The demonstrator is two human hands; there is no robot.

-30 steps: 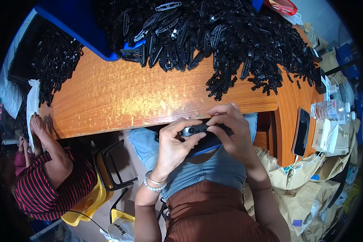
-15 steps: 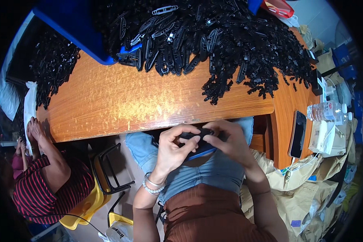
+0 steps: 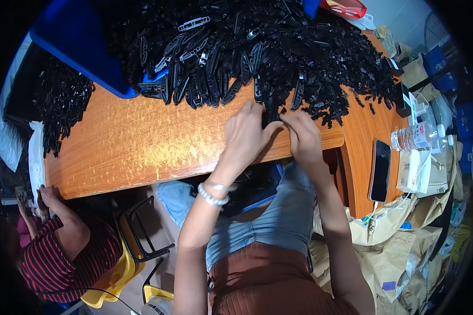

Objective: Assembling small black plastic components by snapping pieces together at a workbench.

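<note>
Both my hands reach over the table to the near edge of a large heap of black plastic clip-like parts. My left hand has its fingers bent down onto the heap, thumb stretched toward the right hand; its fingertips are hidden among the black parts. My right hand is closed, its index finger and thumb drawn together at a tuft of small black pieces; whatever they pinch is too small to make out. Below the table edge, over my lap, a blue container with dark contents shows partly.
A blue bin leans at the heap's left. Right of me lie a phone with a cable and a water bottle. Brown paper covers the right side. A person in a striped top sits at left beside a chair.
My hands have moved from over my lap forward to the heap. The black part they held between them no longer shows in them. The view has shifted slightly.
</note>
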